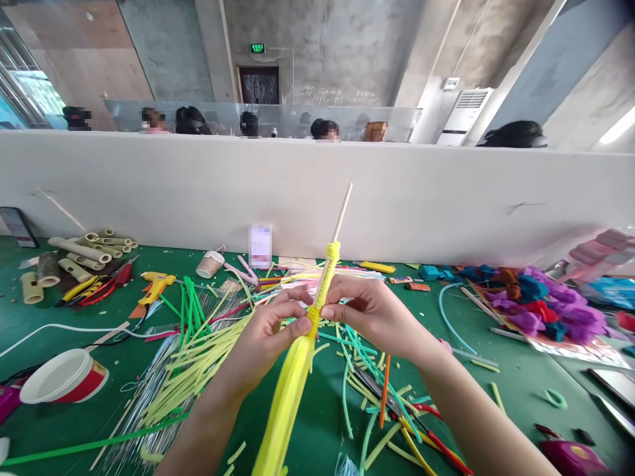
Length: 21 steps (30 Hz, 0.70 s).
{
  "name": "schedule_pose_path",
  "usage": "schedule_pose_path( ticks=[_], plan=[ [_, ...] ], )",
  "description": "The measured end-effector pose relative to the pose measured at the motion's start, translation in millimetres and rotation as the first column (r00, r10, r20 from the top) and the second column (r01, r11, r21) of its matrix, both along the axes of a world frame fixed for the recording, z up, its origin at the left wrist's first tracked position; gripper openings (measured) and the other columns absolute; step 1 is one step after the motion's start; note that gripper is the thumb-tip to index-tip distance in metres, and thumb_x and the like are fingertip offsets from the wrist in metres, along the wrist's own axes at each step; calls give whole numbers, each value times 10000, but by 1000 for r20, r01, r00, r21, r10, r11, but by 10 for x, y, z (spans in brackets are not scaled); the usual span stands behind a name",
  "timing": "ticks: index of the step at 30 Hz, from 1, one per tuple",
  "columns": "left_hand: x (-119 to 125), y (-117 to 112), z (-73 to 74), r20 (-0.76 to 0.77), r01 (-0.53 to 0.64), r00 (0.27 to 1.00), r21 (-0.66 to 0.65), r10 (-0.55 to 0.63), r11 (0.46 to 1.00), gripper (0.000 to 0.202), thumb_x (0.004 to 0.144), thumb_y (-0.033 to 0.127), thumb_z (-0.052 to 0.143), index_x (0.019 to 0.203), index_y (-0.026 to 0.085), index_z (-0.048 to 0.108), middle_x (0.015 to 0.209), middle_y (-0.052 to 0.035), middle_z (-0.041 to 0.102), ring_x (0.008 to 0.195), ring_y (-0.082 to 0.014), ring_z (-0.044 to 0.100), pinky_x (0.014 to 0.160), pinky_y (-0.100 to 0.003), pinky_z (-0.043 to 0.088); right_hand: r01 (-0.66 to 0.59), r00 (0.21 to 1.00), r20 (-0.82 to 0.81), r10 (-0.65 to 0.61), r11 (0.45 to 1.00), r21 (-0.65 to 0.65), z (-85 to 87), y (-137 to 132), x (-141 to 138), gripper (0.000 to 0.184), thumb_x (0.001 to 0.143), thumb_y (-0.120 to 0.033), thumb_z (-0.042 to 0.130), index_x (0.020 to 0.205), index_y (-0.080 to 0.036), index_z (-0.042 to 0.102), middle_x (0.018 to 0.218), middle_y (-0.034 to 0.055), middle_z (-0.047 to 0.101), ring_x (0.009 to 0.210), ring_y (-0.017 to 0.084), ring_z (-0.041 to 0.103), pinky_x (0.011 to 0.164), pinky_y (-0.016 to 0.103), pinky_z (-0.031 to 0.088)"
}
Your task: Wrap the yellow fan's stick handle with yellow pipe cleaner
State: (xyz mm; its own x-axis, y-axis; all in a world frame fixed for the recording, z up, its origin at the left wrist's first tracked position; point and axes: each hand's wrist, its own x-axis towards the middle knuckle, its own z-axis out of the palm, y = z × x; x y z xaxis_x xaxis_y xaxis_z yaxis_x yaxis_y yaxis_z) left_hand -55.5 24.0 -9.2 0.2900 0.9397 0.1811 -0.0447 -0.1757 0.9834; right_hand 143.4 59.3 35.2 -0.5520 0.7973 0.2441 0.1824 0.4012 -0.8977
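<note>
Both my hands meet in the middle of the view over a green table. My left hand and my right hand are closed in pinches on a bundle of yellow pipe cleaners. The bundle is wound round a thin wooden stick that points up and away from me. A yellow coil wraps the stick above my fingers. The loose yellow ends hang down toward me.
Loose yellow, green and teal pipe cleaners litter the table. A yellow glue gun, pliers, bamboo tubes and a paper cup lie left. Purple and blue fuzzy pieces sit right. A white partition stands behind, with people beyond.
</note>
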Motion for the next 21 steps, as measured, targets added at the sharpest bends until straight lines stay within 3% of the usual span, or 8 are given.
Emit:
schedule_pose_path(
  ticks=[5,11,15,21],
  plan=[
    [-21,19,-30,235,200,957,-101,-172,975,319,794,459,734,701,154,752,1067,-103,586,982,-237,570,770,-296,490,-86,989,-115,96,992,90,-63,16,-21,156,858,-329,744,790,-190,763,849,50,709,781,163,649,704,295,504],
    [-76,43,-51,287,456,871,-164,-400,875,344,799,511,725,748,172,747,661,-14,575,583,-126,460,635,-268,404,-213,955,-204,218,976,45,-60,-71,-91,112,883,-299,728,915,-206,779,878,45,730,834,162,668,744,285,536],
    [-71,77,-53,307,475,859,-177,-410,862,434,719,581,766,595,169,712,531,20,485,495,-99,381,640,-280,399,-303,933,-194,303,953,31,-21,-132,-94,114,930,-228,668,924,-199,778,830,33,750,832,152,686,777,278,549],
    [-34,0,-172,289,444,882,-251,-371,860,439,704,569,788,578,155,718,527,-5,549,479,-106,454,536,-260,377,-269,929,-260,264,963,20,-54,-157,-117,68,881,-210,727,903,-188,787,835,39,741,768,149,695,734,281,561]
  ],
)
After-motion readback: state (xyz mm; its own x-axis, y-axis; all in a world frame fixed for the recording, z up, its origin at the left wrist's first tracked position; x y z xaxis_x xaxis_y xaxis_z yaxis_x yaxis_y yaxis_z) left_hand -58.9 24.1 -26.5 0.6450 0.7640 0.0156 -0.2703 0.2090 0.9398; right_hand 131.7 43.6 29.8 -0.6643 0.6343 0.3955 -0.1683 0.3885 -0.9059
